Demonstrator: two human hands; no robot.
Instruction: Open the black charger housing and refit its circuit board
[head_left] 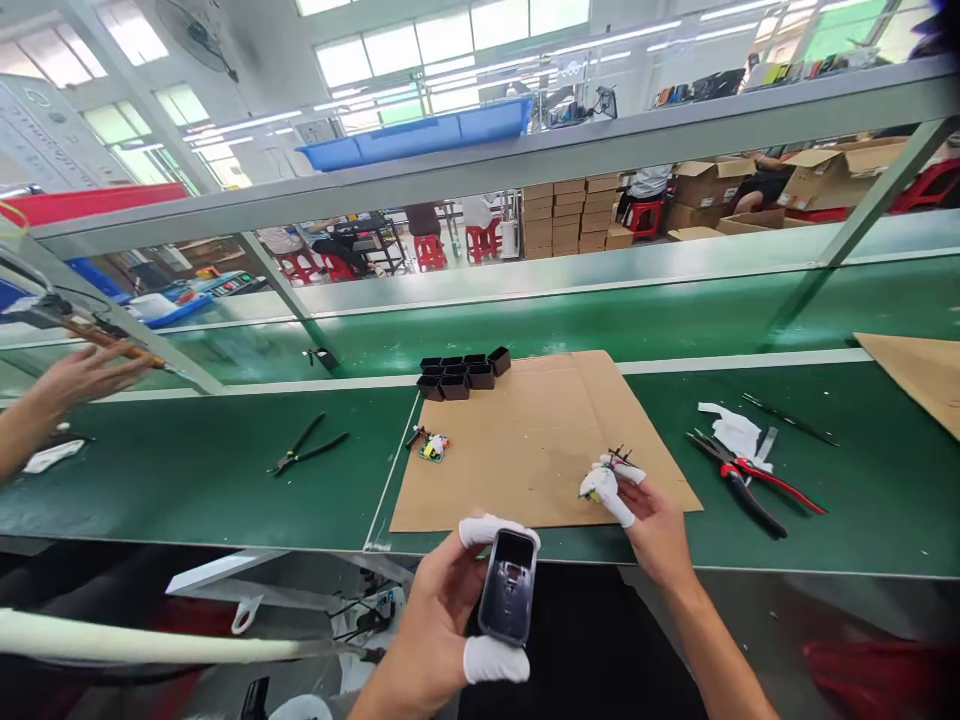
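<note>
My left hand (442, 610), with white finger cots on its thumb and fingertips, grips a black plastic case (508, 590) whose open hollow side faces me. In my right hand (660, 525), also wearing finger cots, a small circuit board (598, 487) with white filler and dark prongs is pinched above the cardboard's right part. The two hands are apart, and the board is outside the case. Several black cases (455, 378) stand in rows at the back left of the cardboard sheet (525, 440). Another circuit board (434, 447) lies at the sheet's left edge.
Right of the cardboard lie red-handled pliers (739, 470), a white scrap (735, 435) and tweezers (791, 418). Cutters (304, 447) rest to the left on the green bench. A co-worker's hand (90, 378) reaches in at far left. A shelf beam (450, 160) spans above.
</note>
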